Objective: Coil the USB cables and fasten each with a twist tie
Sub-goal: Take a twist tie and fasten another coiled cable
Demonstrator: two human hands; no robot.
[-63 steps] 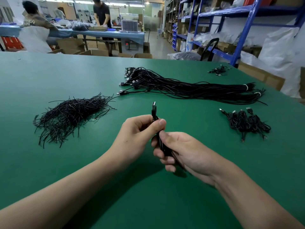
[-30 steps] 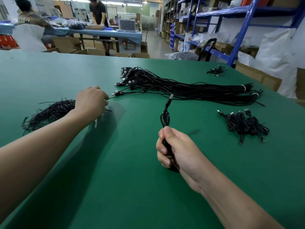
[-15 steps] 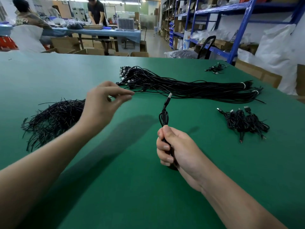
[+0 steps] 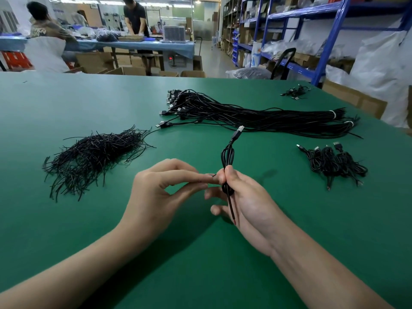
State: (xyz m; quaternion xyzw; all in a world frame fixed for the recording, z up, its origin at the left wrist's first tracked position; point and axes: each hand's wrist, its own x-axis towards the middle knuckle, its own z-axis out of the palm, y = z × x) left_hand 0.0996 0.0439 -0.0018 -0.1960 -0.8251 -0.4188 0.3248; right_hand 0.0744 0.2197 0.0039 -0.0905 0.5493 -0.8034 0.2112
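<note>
The fastening step is beginning on one coiled cable (image 4: 227, 157). The right hand (image 4: 249, 201) is grasping the coil at its middle, thumb and fingers curled round the gathered loops. The loops are standing upright above the thumb, and the USB plug (image 4: 239, 130) is pointing up and away beyond them. Below the fingers, a thin tail (image 4: 230, 208) of the cable is running down across the palm and ending in a reddish tip. The left hand (image 4: 156, 192) is pinching a twist tie (image 4: 213, 175) between thumb and forefinger. Only its short black end is showing, just beside the right thumb; whether it is touching the cable cannot be told. By judgement, the next move is calling for laying the tie across the coil at the gripping fingers, wrapping it round, and twisting its ends together while the right hand is stopping the loops from springing apart. The cable is appearing thin, black and glossy, folded into a few long narrow loops. The pile of spare ties (image 4: 95, 157) is lying well left of the left fingers, and the finished coils (image 4: 334, 161) are lying right of the right hand.
</note>
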